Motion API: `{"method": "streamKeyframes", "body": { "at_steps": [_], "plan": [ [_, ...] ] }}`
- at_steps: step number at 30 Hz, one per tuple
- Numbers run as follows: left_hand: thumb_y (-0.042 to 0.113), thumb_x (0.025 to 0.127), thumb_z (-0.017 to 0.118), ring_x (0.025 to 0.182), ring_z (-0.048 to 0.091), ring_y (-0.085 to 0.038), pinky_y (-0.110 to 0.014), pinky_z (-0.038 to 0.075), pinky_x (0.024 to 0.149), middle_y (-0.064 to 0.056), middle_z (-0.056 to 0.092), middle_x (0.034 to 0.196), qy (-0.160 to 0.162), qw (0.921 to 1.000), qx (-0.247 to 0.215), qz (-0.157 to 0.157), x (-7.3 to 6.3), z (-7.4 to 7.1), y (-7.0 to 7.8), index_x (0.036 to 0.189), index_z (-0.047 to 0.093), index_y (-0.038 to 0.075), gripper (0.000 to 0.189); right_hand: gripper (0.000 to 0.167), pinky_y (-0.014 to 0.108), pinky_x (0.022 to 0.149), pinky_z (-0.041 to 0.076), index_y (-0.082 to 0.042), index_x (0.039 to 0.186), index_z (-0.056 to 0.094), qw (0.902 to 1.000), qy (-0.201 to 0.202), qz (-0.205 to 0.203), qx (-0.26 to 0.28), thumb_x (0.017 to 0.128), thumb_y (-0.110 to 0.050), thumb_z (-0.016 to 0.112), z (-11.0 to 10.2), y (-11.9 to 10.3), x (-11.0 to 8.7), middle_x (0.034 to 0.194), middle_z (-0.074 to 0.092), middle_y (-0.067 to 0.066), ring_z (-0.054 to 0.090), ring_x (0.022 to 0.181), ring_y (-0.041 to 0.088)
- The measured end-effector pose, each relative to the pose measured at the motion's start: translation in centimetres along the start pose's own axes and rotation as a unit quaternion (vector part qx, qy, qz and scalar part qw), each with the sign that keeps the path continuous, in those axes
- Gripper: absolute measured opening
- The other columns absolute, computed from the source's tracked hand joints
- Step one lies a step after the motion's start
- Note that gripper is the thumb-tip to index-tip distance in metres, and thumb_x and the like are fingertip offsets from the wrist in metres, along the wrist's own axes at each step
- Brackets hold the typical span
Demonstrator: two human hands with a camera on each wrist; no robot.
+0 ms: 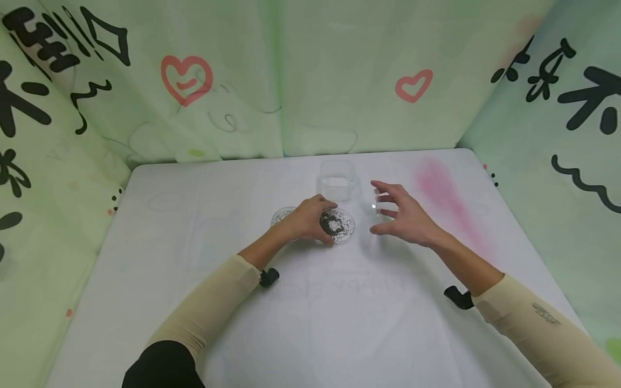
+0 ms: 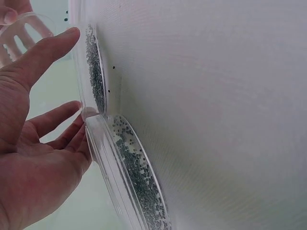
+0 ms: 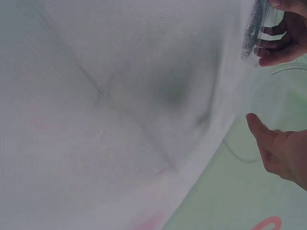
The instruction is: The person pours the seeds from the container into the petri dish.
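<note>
My left hand (image 1: 310, 218) spans a clear round petri dish (image 1: 343, 226) holding dark granules, thumb at its near rim and fingers at its far rim. Beside it, a second petri dish (image 1: 280, 214) with similar granules is partly hidden behind that hand; in the left wrist view this second dish (image 2: 144, 187) shows a clear cover over it. My right hand (image 1: 405, 215) holds a clear round lid (image 1: 375, 203) on edge above the table, to the right of the dishes. Through the lid (image 2: 29, 36), its fingers show in the left wrist view.
A clear plastic box (image 1: 337, 186) stands behind the dishes near the table's back edge. White cloth (image 1: 339, 323) covers the table, with a pink stain (image 1: 446, 194) at right. A few loose granules lie by the dishes. Green curtains (image 1: 310, 70) hang around three sides.
</note>
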State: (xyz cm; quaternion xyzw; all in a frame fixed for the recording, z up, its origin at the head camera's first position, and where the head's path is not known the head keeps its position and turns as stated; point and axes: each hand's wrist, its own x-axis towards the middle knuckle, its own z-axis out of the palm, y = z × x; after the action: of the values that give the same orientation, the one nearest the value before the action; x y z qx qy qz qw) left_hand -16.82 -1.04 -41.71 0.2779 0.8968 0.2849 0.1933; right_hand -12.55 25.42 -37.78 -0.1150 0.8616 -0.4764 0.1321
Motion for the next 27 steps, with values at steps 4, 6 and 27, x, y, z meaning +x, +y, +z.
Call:
{"method": "streamKeyframes", "body": {
  "at_steps": [4, 6, 27],
  "plan": [
    [0.029, 0.073, 0.096, 0.135, 0.054, -0.032, -0.044, 0.045, 0.117, -0.016, 0.052, 0.147, -0.004, 1.0000, 0.001, -0.003, 0.0, -0.1, 0.0, 0.152, 0.052, 0.007, 0.093, 0.097, 0.055, 0.116, 0.044, -0.004, 0.156, 0.034, 0.9999, -0.013, -0.005, -0.010, 0.075, -0.001, 0.088, 0.7, 0.2, 0.5, 0.155, 0.039, 0.021, 0.045, 0.143, 0.040],
    [0.030, 0.074, 0.096, 0.135, 0.054, -0.032, -0.044, 0.044, 0.117, -0.016, 0.052, 0.147, -0.004, 1.0000, 0.003, -0.004, -0.1, -0.2, 0.1, 0.153, 0.051, 0.007, 0.094, 0.093, 0.055, 0.116, 0.044, -0.002, 0.151, 0.036, 0.9996, -0.018, -0.007, -0.022, 0.075, -0.003, 0.089, 1.1, 0.3, 0.8, 0.155, 0.041, 0.020, 0.046, 0.142, 0.040],
    [0.030, 0.105, 0.063, 0.136, 0.054, -0.036, -0.049, 0.045, 0.115, -0.019, 0.054, 0.146, 0.102, 0.9934, -0.041, 0.032, -4.2, -3.1, -1.9, 0.152, 0.051, 0.005, 0.054, 0.085, 0.063, 0.114, 0.039, -0.004, 0.150, 0.055, 0.9703, -0.059, -0.090, -0.216, 0.075, -0.019, 0.092, 5.4, -0.5, 2.8, 0.152, 0.050, 0.020, 0.044, 0.141, 0.043]
  ]
}}
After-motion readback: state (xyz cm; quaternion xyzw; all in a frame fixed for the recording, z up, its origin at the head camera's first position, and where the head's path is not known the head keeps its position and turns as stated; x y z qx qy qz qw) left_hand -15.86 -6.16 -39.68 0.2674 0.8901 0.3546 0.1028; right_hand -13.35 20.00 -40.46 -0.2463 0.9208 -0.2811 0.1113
